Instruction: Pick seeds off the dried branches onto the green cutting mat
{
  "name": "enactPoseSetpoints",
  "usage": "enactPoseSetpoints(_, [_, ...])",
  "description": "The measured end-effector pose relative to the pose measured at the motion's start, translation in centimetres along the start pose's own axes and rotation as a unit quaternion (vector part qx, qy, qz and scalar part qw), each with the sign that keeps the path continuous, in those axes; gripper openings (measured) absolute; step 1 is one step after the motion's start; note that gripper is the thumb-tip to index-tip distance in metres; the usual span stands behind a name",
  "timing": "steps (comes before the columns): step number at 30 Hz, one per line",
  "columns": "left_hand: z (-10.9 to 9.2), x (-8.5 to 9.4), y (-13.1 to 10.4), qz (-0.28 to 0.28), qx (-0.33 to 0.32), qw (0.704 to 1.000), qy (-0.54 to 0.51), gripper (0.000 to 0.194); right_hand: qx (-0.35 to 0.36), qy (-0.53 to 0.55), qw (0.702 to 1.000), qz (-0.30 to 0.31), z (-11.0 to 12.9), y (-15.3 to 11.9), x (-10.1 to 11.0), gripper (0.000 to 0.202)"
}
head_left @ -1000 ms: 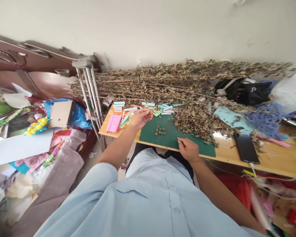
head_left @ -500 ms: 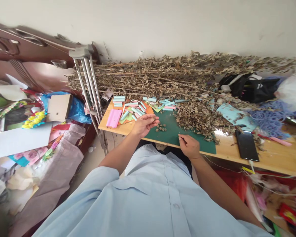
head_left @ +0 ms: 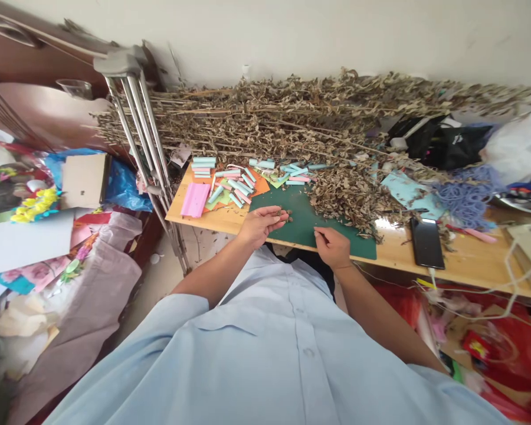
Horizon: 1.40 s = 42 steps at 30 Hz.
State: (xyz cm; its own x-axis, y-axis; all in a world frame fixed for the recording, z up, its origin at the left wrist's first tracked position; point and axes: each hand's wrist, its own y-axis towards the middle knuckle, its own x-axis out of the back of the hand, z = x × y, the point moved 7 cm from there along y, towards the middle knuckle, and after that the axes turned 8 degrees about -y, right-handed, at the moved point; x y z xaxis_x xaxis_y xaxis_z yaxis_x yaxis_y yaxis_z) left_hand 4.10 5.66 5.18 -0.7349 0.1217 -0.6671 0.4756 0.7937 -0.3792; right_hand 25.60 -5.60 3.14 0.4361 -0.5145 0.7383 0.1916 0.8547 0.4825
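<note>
L hand (head_left: 257,226): narrow grip, pinching a sm. brown ball (head_left: 279,213), prob.
R hand (head_left: 335,248): curled, contents can't tell
Balls (head_left: 289,219): on mat (head_left: 305,233), approx. 3 o'clock from L grip, 10 from R; L nearer
Long axis: none clear, roundish

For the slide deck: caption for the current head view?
Left hand over small brown clumps, right hand at green mat.

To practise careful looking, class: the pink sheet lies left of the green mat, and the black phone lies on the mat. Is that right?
No: the head view shows the phone on the wooden tabletop, right of the mat; the pink sheet does lie left.
</note>
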Motion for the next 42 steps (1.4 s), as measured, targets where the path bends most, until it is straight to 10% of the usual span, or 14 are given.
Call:
enactPoseSetpoints(20, [6.4,0.9,-1.3,-0.041,0.089,0.995,-0.004,0.015,-0.018,0.012,1.0,0.001,0.0,0.2,0.3,0.022])
enactPoseSetpoints(42, [8.0,0.6,-0.9,-0.049,0.121,0.991,-0.011,0.009,0.005,0.009,1.0,0.001,0.0,0.0,0.4,0.022])
